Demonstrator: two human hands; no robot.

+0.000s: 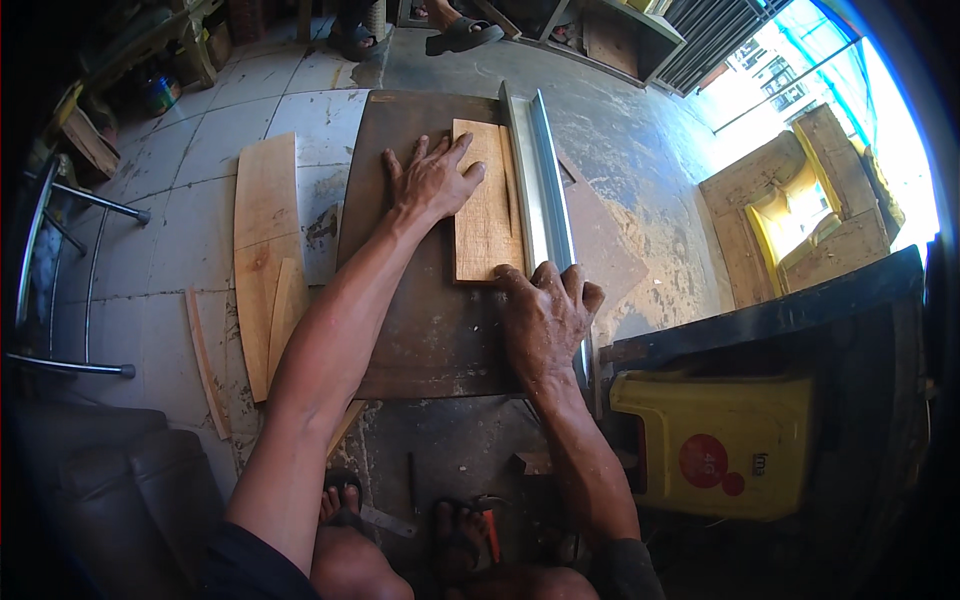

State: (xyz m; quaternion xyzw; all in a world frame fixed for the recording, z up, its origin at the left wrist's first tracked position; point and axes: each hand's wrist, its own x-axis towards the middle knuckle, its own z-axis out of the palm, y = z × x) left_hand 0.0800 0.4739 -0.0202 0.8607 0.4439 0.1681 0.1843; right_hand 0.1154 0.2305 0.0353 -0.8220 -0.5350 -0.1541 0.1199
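A rectangular light-brown wooden board (pixel 478 225) lies on a dark brown worktable (pixel 410 330). Its right side runs along a long silver metal channel (pixel 530 150), with a thin wood strip (pixel 508 185) near that side. My left hand (pixel 428 180) rests with spread fingers across the board's left edge; thumb and forefinger touch the wood, the other fingers lie over the tabletop. At the board's near end, my right hand (pixel 550 320) has its thumb against the corner. The other right fingers are curled over the metal channel, their tips partly hidden.
Left of the table, a long wooden plank (pixel 265 210) and a curved narrow strip (pixel 205 360) lie on the tiles. A yellow plastic stool (pixel 640 440) stands at the near right. Sawdust covers floor on the right. Another person's sandalled feet (pixel 463 35) show at the far side.
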